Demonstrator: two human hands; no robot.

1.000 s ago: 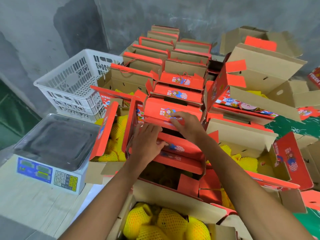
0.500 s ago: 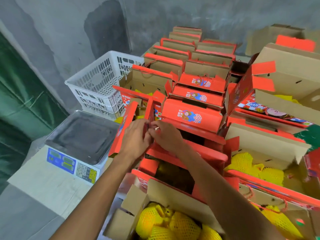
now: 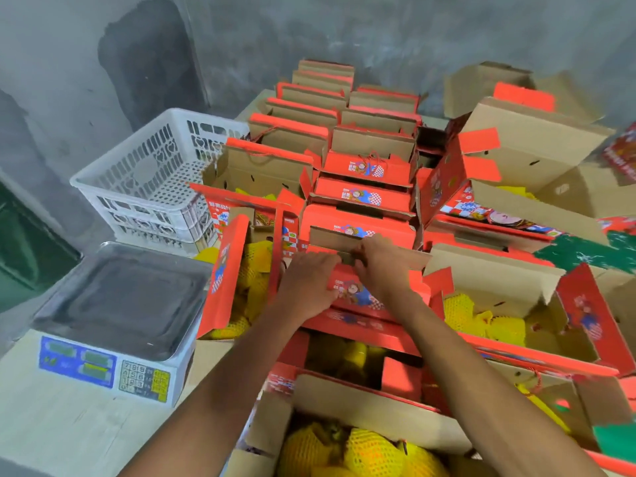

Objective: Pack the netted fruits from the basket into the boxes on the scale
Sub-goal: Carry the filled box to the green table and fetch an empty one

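Both hands work on the lid of a red printed box (image 3: 358, 297) in the middle of a crowd of boxes. My left hand (image 3: 306, 287) lies on the red lid with fingers curled over its top edge. My right hand (image 3: 382, 266) grips the brown cardboard flap (image 3: 330, 237) just behind. Yellow netted fruits (image 3: 347, 452) fill the open box nearest me, and more netted fruits (image 3: 481, 321) lie in the open box on the right. The scale (image 3: 113, 311) stands to the left with a bare steel pan. A white basket (image 3: 155, 177) sits behind the scale.
Rows of red and brown boxes (image 3: 364, 166) reach back to a grey wall. More open cardboard boxes (image 3: 530, 139) are piled at the right. Another box of netted fruit (image 3: 251, 270) stands open between the scale and my hands. The scale rests on a pale wooden tabletop (image 3: 51, 425).
Both hands shifted right from the box's left corner to the middle of its lid. The brown flap now stands up behind them. The camera has tilted a little.
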